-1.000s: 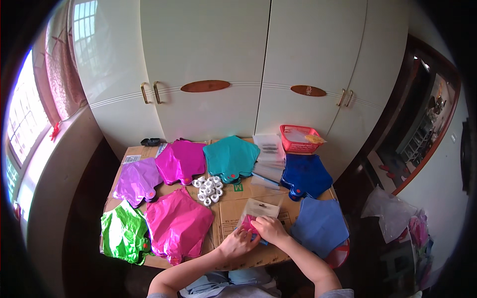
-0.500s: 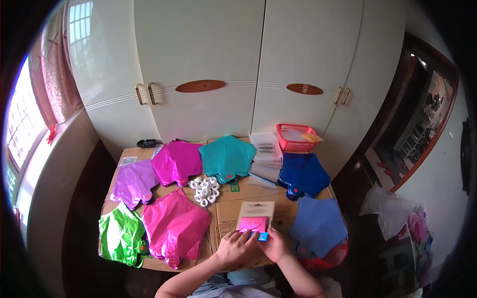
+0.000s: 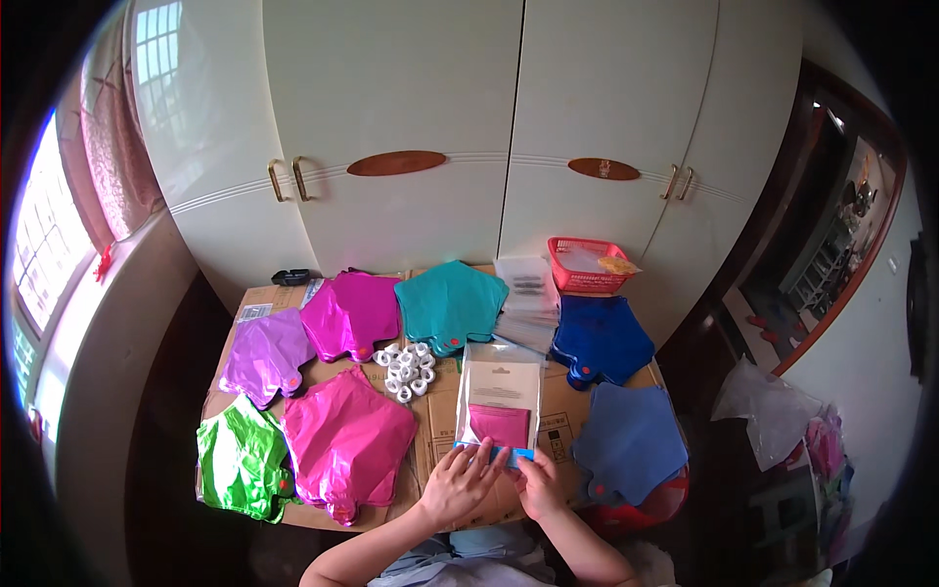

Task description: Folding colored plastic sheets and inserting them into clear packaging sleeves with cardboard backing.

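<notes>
A clear plastic bag (image 3: 556, 396) lies at the near middle of the table, with a beige card (image 3: 502, 377) in it and a folded pink foil sheet (image 3: 501, 427) in front of the card's lower half. A blue strip runs along its near end. My left hand (image 3: 464, 483) grips this end, its fingers reaching over the blue strip and the foil's lower edge. At the near right corner, my right hand (image 3: 537, 486) pinches the bag between thumb and fingers. The undersides of both hands' grips are hidden.
Flat foil stacks surround the work: pink (image 3: 348, 440), green (image 3: 241, 460), lilac (image 3: 264, 357), magenta (image 3: 350, 311), teal (image 3: 452, 303), dark blue (image 3: 602, 338), greyish blue (image 3: 631, 440). White rings (image 3: 406, 372), clear bags (image 3: 528, 318) and a red basket (image 3: 587, 269) also lie on the cardboard (image 3: 440, 401).
The bag now lies flatter and stretches farther from me, its clear far end reaching toward the stack of bags. My hands stay at its near end, and the left fingers have shifted slightly.
</notes>
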{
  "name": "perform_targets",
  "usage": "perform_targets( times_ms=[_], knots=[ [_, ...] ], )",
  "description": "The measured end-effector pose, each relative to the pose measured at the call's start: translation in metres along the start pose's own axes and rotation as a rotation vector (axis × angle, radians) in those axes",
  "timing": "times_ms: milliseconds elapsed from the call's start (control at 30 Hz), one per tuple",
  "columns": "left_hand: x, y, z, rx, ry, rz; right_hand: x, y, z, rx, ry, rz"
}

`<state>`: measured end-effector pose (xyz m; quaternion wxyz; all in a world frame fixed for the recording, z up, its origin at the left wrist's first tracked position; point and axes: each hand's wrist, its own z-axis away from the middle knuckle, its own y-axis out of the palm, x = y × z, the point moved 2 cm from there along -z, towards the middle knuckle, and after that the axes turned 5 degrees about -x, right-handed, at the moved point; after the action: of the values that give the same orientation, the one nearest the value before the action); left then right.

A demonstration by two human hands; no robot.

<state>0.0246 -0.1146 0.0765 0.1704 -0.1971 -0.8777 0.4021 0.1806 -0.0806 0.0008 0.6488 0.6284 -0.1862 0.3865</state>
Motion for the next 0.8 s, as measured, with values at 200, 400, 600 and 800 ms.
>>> perform_targets(
  times_ms=[200, 400, 600, 800],
  knots=[
    [0.014, 0.0, 0.014, -0.203, -0.502, 0.356, -0.006, -0.009, -0.002, -0.039, -0.051, 0.14],
    [0.023, 0.02, 0.032, -0.121, -1.327, 1.96, 0.011, 0.025, 0.008, 0.11, -0.117, 0.153],
    [0.021, 0.016, 0.029, -0.18, -1.383, 2.169, 0.004, 0.003, 0.006, 0.223, -0.096, 0.155],
    [0.021, 0.019, 0.031, -0.153, -1.39, 2.197, 0.022, 0.029, 0.011, 0.194, -0.154, 0.185]
  ],
)
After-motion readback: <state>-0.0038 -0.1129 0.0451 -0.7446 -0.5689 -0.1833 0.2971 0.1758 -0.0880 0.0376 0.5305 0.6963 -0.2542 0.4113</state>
